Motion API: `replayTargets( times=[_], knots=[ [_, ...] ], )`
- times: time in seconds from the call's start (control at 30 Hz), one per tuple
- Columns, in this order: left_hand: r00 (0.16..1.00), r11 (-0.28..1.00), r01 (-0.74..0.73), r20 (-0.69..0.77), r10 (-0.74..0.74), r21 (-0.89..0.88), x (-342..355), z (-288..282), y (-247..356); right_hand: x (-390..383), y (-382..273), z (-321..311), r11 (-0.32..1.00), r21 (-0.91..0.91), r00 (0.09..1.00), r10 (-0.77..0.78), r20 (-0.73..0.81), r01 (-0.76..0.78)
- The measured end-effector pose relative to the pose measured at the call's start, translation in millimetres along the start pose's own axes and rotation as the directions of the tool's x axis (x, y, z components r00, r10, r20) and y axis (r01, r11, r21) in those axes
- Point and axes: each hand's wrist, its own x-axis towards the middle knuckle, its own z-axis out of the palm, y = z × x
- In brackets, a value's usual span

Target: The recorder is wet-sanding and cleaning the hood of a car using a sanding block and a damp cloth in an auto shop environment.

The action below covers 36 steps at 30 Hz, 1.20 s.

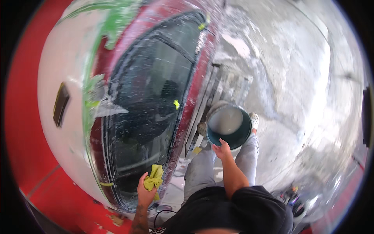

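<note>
Bright overall; glare washed out the concrete floor (288,89) at right. Fisheye bent edges, corners went black.

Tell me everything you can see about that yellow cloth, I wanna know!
The crumpled yellow-green cloth looks like soft fabric, all wrinkles and folds. The person's bare left hand holds it bunched up; most sticks out above, and a smaller bit pokes out below. It's near the lower end of the dark, curved glass car window. I can't tell if they touch.
</note>
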Motion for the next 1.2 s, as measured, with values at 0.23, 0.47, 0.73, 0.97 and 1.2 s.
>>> replayTargets(
  times=[0.23,0.47,0.73,0.97,1.2],
  knots=[
    [0.909,0.888,-0.319,-0.373,0.187,-0.332,8,-64,97,-194,-144,138,0.236,-0.552,0.59,-0.477,0.651,0.8],
    [0.578,0.836,-0.524,-0.788,0.213,-0.159,80,-137,233,-350,-151,397,-0.407,0.076,-0.046,0.082,0.996,0.91],
    [0.613,0.972,-0.235,-0.776,0.149,0.0,267,-199,370,-439,-56,603,-0.368,0.707,-0.584,0.399,0.707,0.604],
    [0.549,0.93,-0.168,-0.752,0.363,0.327,343,-153,349,-397,-108,661,-0.652,0.404,-0.479,0.07,0.875,0.642],
    [0.469,0.935,-0.125,-0.81,0.35,0.332,346,-146,356,-378,-115,661,-0.708,0.335,-0.392,0.09,0.916,0.622]
  ],
)
